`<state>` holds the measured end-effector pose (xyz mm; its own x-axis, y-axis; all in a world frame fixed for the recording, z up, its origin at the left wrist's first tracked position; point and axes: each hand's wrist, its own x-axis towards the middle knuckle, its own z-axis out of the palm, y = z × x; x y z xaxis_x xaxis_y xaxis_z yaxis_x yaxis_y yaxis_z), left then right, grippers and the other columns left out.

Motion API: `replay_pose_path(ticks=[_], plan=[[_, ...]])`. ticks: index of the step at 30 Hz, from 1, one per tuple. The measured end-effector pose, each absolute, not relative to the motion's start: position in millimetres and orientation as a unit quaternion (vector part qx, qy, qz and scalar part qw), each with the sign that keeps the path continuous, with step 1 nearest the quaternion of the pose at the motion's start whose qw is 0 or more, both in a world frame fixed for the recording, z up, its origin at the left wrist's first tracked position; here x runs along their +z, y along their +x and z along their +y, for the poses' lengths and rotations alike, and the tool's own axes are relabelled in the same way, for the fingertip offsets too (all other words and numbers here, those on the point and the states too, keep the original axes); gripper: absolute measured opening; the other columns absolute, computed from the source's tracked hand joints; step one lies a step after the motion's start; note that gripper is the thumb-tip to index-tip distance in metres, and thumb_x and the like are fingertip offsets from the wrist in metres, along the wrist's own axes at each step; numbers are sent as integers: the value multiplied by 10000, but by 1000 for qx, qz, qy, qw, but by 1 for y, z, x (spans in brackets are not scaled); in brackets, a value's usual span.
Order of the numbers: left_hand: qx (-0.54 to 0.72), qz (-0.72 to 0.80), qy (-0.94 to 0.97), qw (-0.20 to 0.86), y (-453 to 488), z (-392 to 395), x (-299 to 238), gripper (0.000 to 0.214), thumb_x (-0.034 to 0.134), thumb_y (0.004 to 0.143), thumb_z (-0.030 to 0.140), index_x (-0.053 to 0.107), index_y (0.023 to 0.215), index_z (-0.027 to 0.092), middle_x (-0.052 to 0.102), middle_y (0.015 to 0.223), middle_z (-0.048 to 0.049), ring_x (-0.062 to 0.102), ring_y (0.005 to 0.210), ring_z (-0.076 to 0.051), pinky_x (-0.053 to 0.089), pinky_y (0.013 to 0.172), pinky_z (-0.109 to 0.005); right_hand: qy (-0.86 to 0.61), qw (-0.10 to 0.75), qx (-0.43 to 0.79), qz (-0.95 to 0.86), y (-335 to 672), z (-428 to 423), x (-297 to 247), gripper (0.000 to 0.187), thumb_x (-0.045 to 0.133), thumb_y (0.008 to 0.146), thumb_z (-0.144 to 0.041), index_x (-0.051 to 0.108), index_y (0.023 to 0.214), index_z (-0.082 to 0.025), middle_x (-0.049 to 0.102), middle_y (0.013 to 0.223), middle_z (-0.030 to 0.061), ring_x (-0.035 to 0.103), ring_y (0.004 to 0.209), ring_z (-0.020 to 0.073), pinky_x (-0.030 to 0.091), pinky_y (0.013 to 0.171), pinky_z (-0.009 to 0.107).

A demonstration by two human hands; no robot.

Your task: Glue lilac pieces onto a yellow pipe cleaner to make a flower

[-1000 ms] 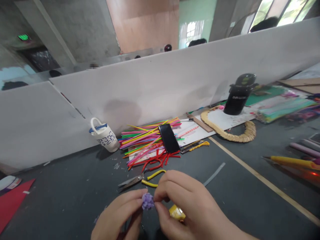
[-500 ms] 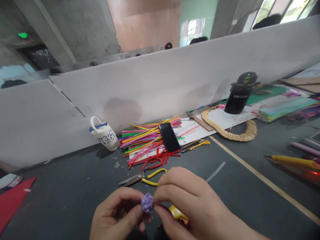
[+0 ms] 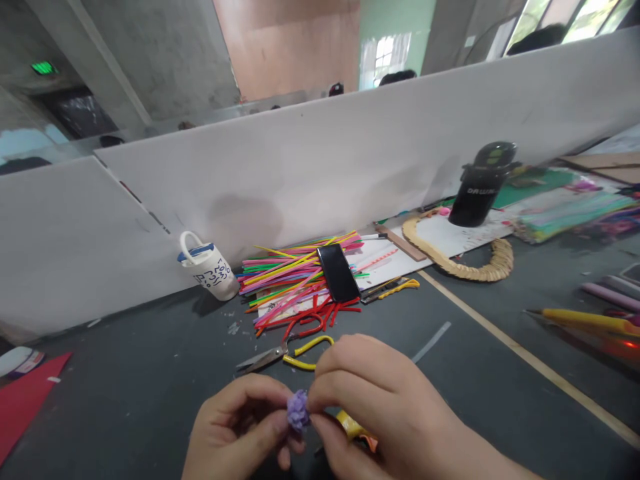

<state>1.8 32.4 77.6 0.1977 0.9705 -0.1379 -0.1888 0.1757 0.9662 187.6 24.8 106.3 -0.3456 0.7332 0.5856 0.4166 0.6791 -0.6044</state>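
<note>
A small purple ruffled ball (image 3: 299, 411), rather like a tiny flower head, sits between my two hands. My left hand (image 3: 240, 430) is closed, its thumb and index finger pinching the ball's left side. From the right, my right hand (image 3: 385, 407) pinches the same ball with thumb and fingertips. Beneath the right hand a yellow object (image 3: 350, 425) with an orange part shows, mostly hidden. Just beyond my hands lie scissors (image 3: 285, 352) with one red and one yellow handle.
Several coloured sticks (image 3: 285, 273) lie under a black phone (image 3: 339, 273). A white cup (image 3: 213, 270) stands left of them, a yellow utility knife (image 3: 393, 289) right. Farther right are a curved tan piece (image 3: 465, 269) and a black bottle (image 3: 480, 190). A white partition (image 3: 325, 167) closes the back.
The purple ball has shifted slightly right and down and turned a little between my fingers. Both hands keep their pinch. The view has tilted very slightly.
</note>
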Motion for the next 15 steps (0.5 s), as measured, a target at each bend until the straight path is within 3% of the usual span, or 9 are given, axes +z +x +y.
replay_pose_path(ticks=[15], plan=[[455, 439, 491, 600, -2, 36, 76, 39, 820, 653, 257, 793, 678, 243, 737, 610, -19, 629, 456, -126, 511, 430, -178, -344, 399, 78, -846, 186, 29, 102, 225, 486, 902, -127, 634, 733, -135, 625, 727, 42, 494, 646, 147, 413, 612, 279]])
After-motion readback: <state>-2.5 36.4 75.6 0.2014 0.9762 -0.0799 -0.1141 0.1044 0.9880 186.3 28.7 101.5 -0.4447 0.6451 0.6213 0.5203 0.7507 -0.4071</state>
